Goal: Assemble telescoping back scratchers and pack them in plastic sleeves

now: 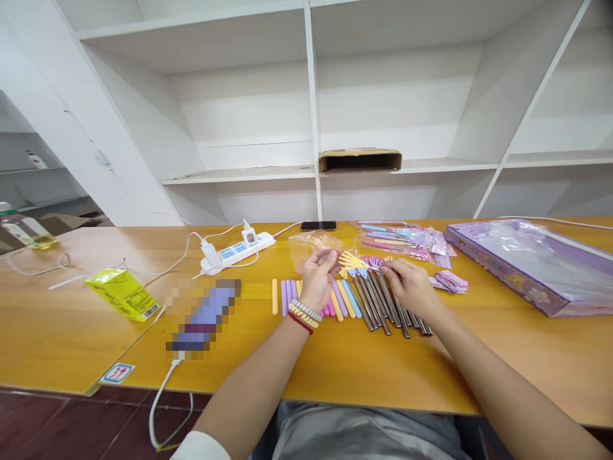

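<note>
My right hand (pixel 407 281) pinches the neck of a yellow hand-shaped back scratcher head (pixel 353 260), its spread tines pointing left. Close to those tines is my left hand (pixel 318 278), fingers curled inward; what they hold, if anything, is hidden. Beneath both hands lies a row of metal rods (pixel 383 306), several with blue, yellow or purple heads at their far ends. Left of the rods, pastel handle tubes (pixel 288 297) in yellow, purple, pink and blue lie side by side, partly covered by my left hand. A clear plastic bag (pixel 301 249) rests just behind that hand.
Packaged pastel pieces (pixel 397 241) lie at the back, with a stack of small cards (pixel 450 282) nearer. A purple box tray (pixel 527 275) holds clear plastic at right. Leftward are a power strip (pixel 239 251), a yellow carton (pixel 123 294), a pixelated object (pixel 205 316) and white cables.
</note>
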Action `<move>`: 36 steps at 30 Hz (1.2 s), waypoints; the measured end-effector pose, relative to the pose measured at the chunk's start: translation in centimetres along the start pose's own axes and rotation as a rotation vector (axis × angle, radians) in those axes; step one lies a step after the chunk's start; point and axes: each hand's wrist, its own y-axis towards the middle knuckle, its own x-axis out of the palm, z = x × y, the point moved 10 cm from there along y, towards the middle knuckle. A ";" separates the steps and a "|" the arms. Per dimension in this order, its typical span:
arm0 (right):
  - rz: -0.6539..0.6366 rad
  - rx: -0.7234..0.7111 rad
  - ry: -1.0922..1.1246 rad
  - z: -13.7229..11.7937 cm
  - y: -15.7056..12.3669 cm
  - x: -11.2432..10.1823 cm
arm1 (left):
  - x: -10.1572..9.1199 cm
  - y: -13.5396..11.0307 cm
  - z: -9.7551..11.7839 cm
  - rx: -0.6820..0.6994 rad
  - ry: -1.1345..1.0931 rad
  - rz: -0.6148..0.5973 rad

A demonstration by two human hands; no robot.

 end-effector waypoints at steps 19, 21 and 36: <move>0.049 0.048 -0.007 -0.3 0.1 0.0 | 1.5 -1.5 -3.9 -0.325 0.135 -0.133; 0.029 0.047 -0.003 -0.7 0.1 0.1 | 1.6 -1.4 -3.6 -0.296 0.170 -0.123; -0.298 0.072 0.040 0.7 -0.6 2.2 | 0.8 0.6 2.4 0.050 -0.032 -0.085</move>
